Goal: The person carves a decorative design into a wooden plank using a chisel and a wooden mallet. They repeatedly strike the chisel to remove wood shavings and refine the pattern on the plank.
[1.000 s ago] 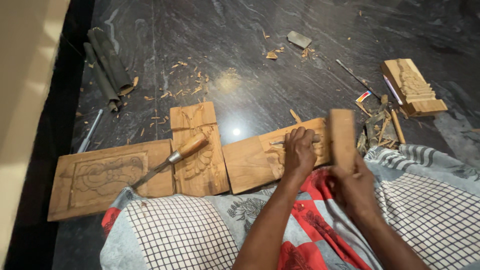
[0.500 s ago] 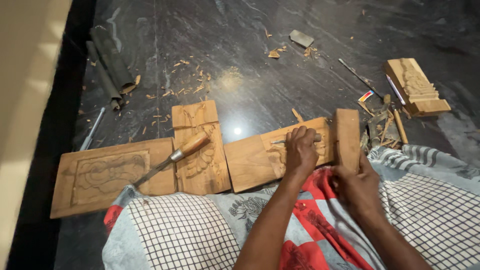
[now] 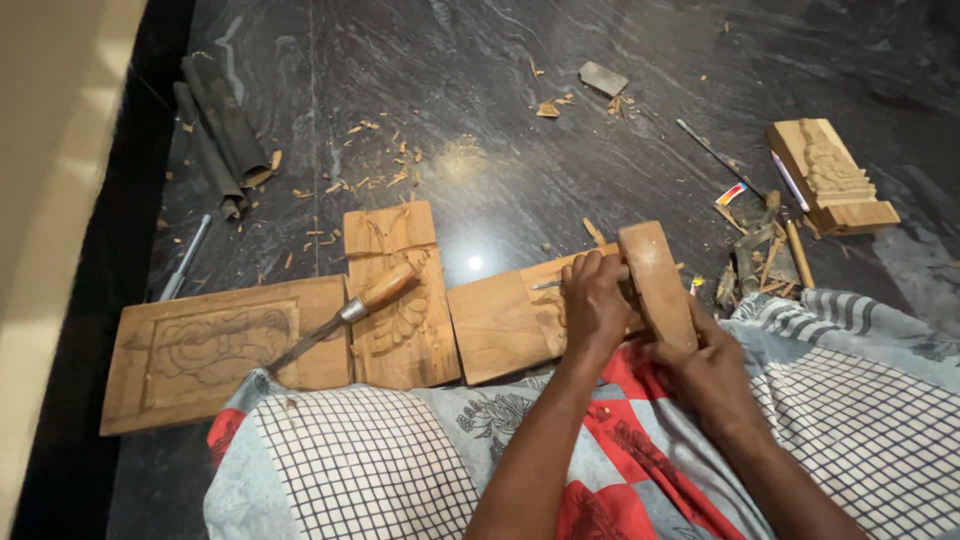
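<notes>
Fingers (image 3: 585, 275) of the left hand (image 3: 592, 305) pinch a chisel (image 3: 560, 283) on the plank (image 3: 500, 325); the right hand (image 3: 705, 365) grips a mallet (image 3: 655, 270). A second chisel (image 3: 345, 315) lies beside. The mallet has dropped lower.

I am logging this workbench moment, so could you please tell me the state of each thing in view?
Left hand: gripping a thin metal chisel against the wood.
Right hand: gripping the blocky wooden mallet.
Light brown wooden panel under the hands: flat on the floor, partly carved.
Wooden-handled chisel: lying loose across the middle carved panel.
Long left carved panel: flat, relief cut.
Carved block at right: lying flat.
</notes>
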